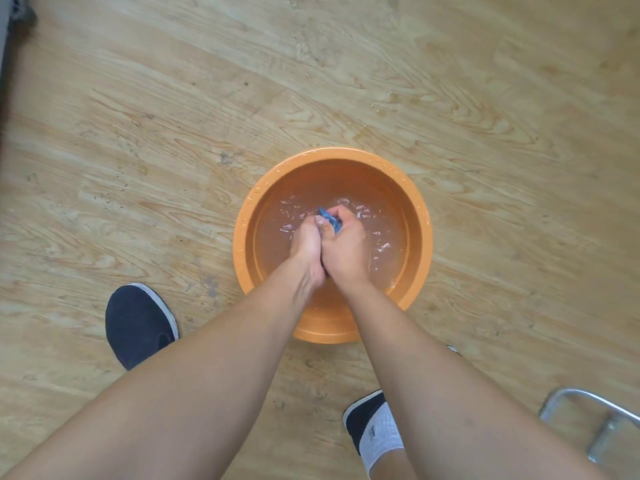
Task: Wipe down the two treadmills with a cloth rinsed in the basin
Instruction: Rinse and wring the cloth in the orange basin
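Note:
An orange round basin [420, 216] holding water stands on the wooden floor just ahead of my feet. Both my hands are over the water in the middle of it, pressed together. My left hand [308, 242] and my right hand [346, 242] are both clenched around a blue cloth [329, 218]. Only a small blue corner of the cloth shows between my knuckles; the rest is hidden inside my fists. The water around my hands is rippled. No treadmill is in view.
My left shoe [138, 323] is on the floor left of the basin, and my right shoe and white sock [375, 427] are below it. A metal chair frame [595, 420] sits at the bottom right. A dark object [17, 15] fills the top left corner.

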The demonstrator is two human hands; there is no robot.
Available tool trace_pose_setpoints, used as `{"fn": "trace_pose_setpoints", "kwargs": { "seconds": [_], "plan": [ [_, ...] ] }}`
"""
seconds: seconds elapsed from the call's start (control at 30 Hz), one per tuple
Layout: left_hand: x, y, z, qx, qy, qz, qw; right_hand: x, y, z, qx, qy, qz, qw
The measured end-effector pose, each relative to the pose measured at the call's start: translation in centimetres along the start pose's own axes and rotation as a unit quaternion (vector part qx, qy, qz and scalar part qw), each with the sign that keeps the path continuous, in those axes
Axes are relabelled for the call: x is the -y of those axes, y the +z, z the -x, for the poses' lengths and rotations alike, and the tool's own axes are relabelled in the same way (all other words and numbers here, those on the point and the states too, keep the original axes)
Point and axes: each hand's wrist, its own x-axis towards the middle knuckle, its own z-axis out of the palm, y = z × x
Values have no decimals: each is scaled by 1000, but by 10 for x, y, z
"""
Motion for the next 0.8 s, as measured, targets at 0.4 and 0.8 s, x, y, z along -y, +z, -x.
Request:
{"fn": "trace_pose_setpoints", "kwargs": {
  "seconds": [0.4, 0.8],
  "plan": [
    [9, -42, 33, -31, 103, -102, 989, -13, -24, -44, -12, 60, 70, 996],
    [4, -25, -1, -14, 37, -115, 993, -21, -7, 24, 70, -27, -62, 995]
  ]
}}
